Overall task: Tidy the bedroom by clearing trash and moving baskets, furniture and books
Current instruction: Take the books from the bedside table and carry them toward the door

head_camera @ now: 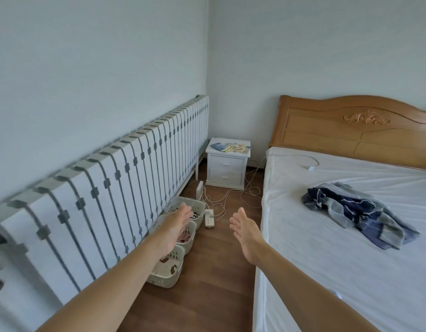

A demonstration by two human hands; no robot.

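1. My left hand [177, 227] and right hand [244, 232] reach forward, fingers straight, palms facing, holding nothing.
2. Three baskets [170, 271] line the floor along the radiator [116, 188].
3. Books [232, 147] lie on the white nightstand [227, 167] beside the bed [327, 236].
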